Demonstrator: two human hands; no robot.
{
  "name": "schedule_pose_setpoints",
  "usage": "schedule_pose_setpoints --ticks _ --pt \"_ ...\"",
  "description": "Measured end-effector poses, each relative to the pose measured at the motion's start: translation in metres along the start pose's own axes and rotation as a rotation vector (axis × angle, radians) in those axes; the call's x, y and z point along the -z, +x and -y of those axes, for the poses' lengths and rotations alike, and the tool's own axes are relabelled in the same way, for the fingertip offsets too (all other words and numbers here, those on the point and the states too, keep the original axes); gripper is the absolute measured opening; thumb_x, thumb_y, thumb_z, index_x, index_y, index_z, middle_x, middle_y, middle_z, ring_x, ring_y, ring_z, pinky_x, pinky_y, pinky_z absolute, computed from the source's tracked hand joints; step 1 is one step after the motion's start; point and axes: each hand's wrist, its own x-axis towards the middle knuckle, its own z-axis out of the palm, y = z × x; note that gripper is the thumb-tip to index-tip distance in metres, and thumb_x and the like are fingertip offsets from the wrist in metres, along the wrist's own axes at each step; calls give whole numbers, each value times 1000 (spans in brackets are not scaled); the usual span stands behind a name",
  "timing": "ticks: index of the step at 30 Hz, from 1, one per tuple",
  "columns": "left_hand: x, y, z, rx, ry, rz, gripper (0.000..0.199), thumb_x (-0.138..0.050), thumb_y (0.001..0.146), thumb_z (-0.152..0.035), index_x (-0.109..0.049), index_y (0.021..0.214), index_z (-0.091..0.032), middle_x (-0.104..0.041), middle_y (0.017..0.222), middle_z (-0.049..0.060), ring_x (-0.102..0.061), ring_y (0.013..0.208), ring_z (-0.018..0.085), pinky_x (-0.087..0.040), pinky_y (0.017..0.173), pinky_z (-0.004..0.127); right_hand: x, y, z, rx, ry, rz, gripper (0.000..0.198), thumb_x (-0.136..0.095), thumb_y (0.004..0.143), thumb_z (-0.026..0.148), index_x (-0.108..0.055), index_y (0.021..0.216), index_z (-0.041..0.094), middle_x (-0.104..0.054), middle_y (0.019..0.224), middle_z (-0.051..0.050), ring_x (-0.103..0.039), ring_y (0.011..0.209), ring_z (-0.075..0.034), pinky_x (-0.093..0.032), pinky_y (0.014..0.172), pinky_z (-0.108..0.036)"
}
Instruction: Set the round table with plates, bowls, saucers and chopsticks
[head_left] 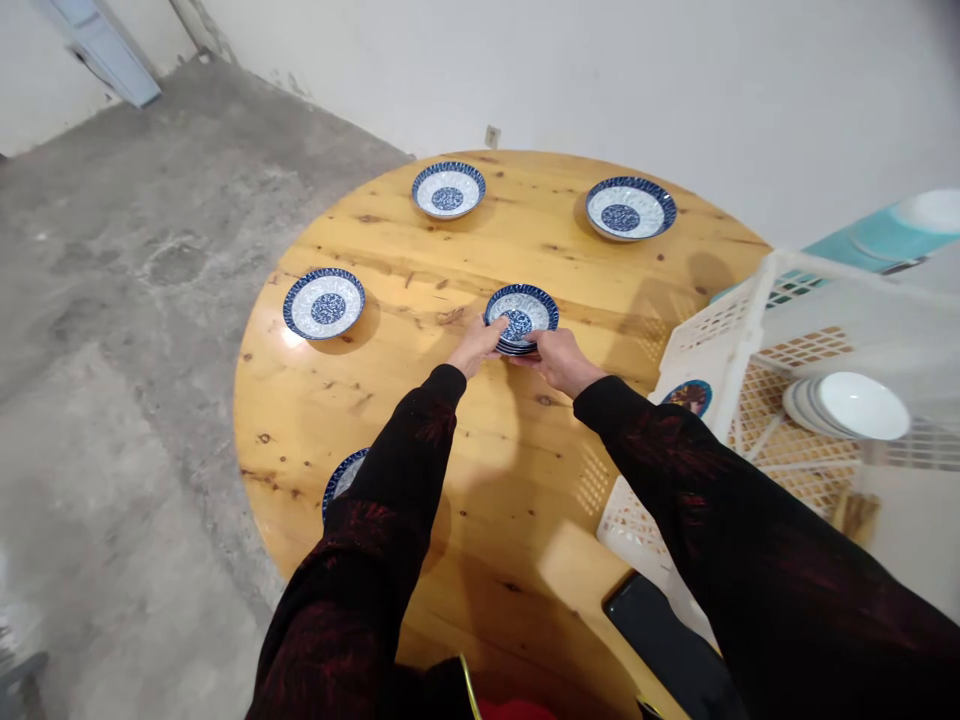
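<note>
A small stack of blue-and-white plates (523,307) is held between my two hands near the middle of the round wooden table (465,450). My left hand (478,345) grips the stack's left edge, thumb on the rim. On the right edge my right hand (559,358) is closed, thumb on top and fingers underneath. Whether the stack touches the table I cannot tell. Single patterned plates lie around the table: one at the back (448,190), one at the back right (630,208), one at the left (325,303). Another plate (343,478) is partly hidden behind my left sleeve.
At the right stands a white plastic basket (709,340) holding stacked white bowls (862,405). Behind it is a turquoise object (862,240), partly hidden. A black phone-like object (667,640) lies by the near right edge. A white wall rises behind the table.
</note>
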Motion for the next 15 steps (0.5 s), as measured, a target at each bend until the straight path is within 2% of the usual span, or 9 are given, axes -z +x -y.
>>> schedule_pose_setpoints --ticks 3,7,11,14,15 --pt "3 -13 -7 4 15 -28 27 -57 100 -38 -56 121 -21 -70 129 12 -67 116 22 -57 94 36 5 -16 7 12 -79 23 7 -57 97 12 -57 92 17 -65 77 -2 -67 66 -15 -63 60 -26" --pt "14 -39 -25 -35 80 -128 22 -55 102 -38 -56 114 -19 -63 136 12 -64 118 21 -54 91 32 26 -51 22 64 -161 -20 17 -63 98 19 -54 84 21 -58 71 0 -63 60 -14 -59 57 -25" --pt "31 -69 -47 -112 107 -144 16 -55 102 -34 -58 98 -18 -68 113 7 -66 100 17 -52 87 28 61 -107 32 174 -199 37 17 -62 95 9 -58 82 18 -66 82 -2 -67 60 -12 -59 65 -24" --pt "45 -94 -62 -235 64 -87 16 -56 101 -30 -59 92 -17 -68 98 4 -67 93 14 -52 85 26 94 -163 29 235 -171 75 2 -67 91 14 -67 93 15 -75 90 -9 -73 68 -15 -61 71 -28" --pt "50 -103 -67 -281 45 -65 16 -57 100 -30 -60 91 -17 -68 97 4 -68 92 14 -52 85 25 105 -183 25 268 -158 95 10 -72 88 20 -70 96 15 -77 93 -11 -75 73 -17 -62 73 -28"
